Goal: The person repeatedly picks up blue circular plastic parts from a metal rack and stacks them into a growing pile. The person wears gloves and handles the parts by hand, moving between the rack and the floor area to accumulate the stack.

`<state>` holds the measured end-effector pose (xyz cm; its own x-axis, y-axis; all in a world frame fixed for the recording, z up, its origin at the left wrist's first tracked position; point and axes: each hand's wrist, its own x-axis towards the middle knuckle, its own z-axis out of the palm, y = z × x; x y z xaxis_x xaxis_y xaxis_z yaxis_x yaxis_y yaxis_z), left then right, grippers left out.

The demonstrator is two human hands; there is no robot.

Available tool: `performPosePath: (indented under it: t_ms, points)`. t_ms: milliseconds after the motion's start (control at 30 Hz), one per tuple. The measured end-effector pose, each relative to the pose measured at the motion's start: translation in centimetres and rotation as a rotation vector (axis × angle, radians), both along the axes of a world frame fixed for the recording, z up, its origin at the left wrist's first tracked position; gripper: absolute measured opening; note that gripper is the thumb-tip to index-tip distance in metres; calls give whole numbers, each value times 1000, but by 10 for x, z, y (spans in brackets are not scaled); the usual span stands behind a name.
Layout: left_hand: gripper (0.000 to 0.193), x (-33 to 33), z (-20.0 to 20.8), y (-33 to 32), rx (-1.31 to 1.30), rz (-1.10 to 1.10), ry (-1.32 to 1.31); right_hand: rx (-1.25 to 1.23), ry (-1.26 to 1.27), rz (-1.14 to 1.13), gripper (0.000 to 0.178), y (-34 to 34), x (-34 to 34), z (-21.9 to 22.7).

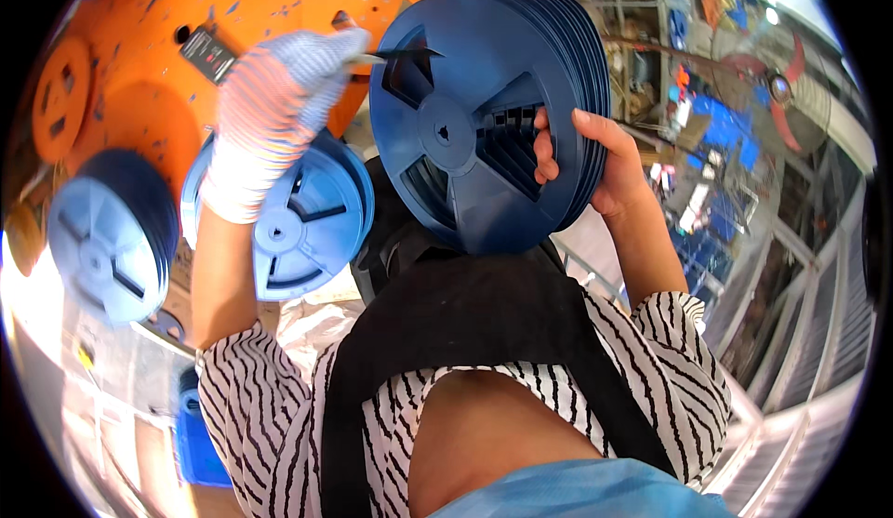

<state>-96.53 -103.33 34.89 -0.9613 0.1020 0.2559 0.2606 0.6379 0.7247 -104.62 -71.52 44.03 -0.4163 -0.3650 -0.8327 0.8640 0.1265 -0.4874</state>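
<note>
A stack of dark blue plastic reel discs [502,44] is held up on edge in front of me. My right hand [595,160], bare, grips the stack at its right rim, with fingers through a cut-out and the thumb on the front face. My left hand [288,99] wears a striped knit glove and is closed on a slim tool with a thin dark blade [409,54], which looks like a knife; the glove hides its handle. The blade reaches across the upper left cut-out of the front disc. Whether it touches the plastic I cannot tell.
Below my left forearm stand more blue discs [312,225], and another stack [98,248] is at the far left. Behind is an orange board [270,2] strewn with blue scraps, bearing a black label card [207,54]. A fan [779,88] and cluttered shelves are at right.
</note>
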Motion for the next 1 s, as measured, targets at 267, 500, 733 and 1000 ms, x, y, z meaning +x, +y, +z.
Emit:
performPosePath:
  t_ms: [267, 500, 733, 1000]
  points:
    - [31, 60, 55, 61, -351, 178, 105, -64, -21, 328, 35, -29, 5, 19]
    - [33, 88, 82, 100, -462, 274, -12, -204, -18, 416, 28, -19, 14, 12]
    - [39, 88, 98, 139, -568, 312, 6, -180, -1, 466, 34, 10, 14, 39]
    - [38, 92, 86, 132, -593, 253, 13, -158, 34, 468, 36, 4, 24, 17]
